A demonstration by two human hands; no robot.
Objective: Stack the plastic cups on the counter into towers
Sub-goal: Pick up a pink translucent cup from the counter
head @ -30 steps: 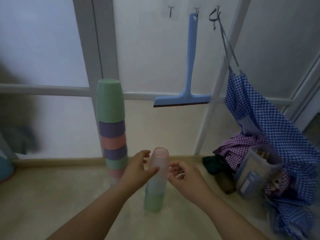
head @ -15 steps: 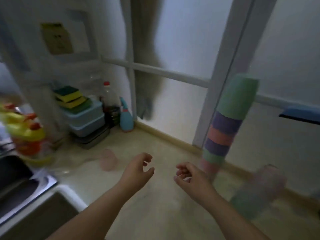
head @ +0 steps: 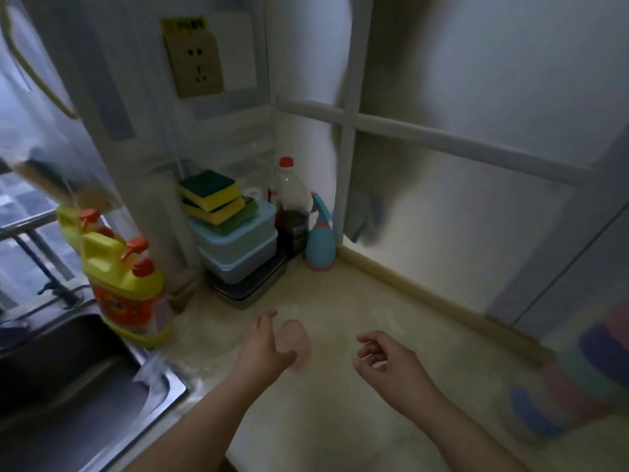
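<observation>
A translucent pink cup [head: 297, 335] stands on the beige counter [head: 340, 424], near the sink corner. My left hand [head: 265, 349] curves around the cup's left side, with the thumb across its near face; blur hides whether it grips. To the right, my right hand [head: 391, 364] hovers over the counter, fingers loosely curled and apart, holding nothing. At the far right edge a blurred tower of stacked cups [head: 578, 373] in green, purple, pink and blue leans into view.
A steel sink [head: 68, 390] lies at the left, with yellow detergent bottles [head: 126, 284] on its rim. In the back corner stand blue containers [head: 238, 247] topped with sponges, a dark bottle [head: 291, 212] and a blue spray bottle [head: 320, 240].
The view has swung left, away from the short pink-and-green stack. My left hand has reached the lone pink cup. The tall tower has slid to the right edge.
</observation>
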